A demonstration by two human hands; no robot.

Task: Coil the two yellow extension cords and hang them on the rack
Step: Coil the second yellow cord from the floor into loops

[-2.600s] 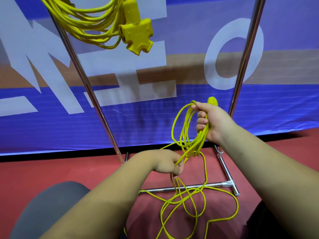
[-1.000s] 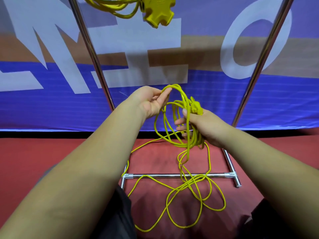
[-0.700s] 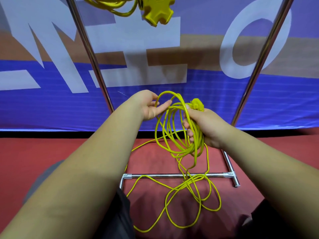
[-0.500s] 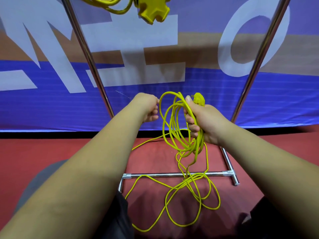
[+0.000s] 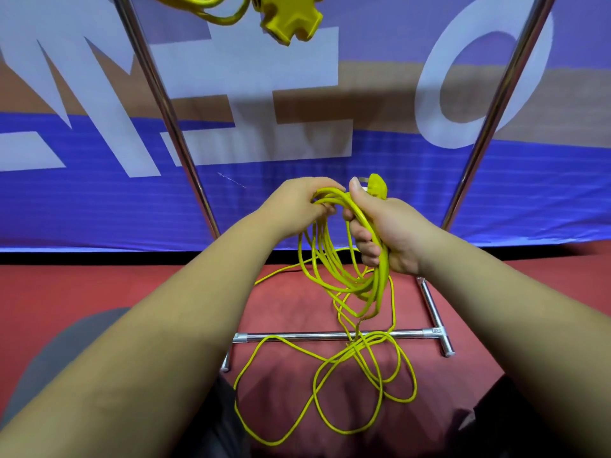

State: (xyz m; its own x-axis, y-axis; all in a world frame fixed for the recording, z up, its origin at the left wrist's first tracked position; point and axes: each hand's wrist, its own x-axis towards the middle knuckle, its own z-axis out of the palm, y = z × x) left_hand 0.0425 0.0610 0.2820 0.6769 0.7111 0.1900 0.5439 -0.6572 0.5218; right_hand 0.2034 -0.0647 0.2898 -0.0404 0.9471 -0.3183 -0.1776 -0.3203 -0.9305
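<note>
My right hand (image 5: 386, 229) grips a bundle of loops of a thin yellow extension cord (image 5: 334, 269), with the cord's plug (image 5: 377, 186) sticking up above the thumb. Just left of it, my left hand (image 5: 297, 206) holds the top strands of the same loops with curled fingers. The loops hang below both hands, and the rest of the cord lies in loose curls on the red floor (image 5: 347, 378). A second yellow cord, coiled, hangs at the top of the metal rack (image 5: 172, 127), its multi-outlet end (image 5: 291, 18) dangling.
The rack's two chrome uprights slant either side of my hands, the right one (image 5: 496, 107) close by. Its base bar (image 5: 314, 336) crosses the floor under the loose cord. A blue, white and tan banner (image 5: 99, 193) stands right behind the rack.
My left hand reached down to the slack, brought up another loop to the bundle, and now holds the top strands beside my right hand. Less cord lies on the floor.
</note>
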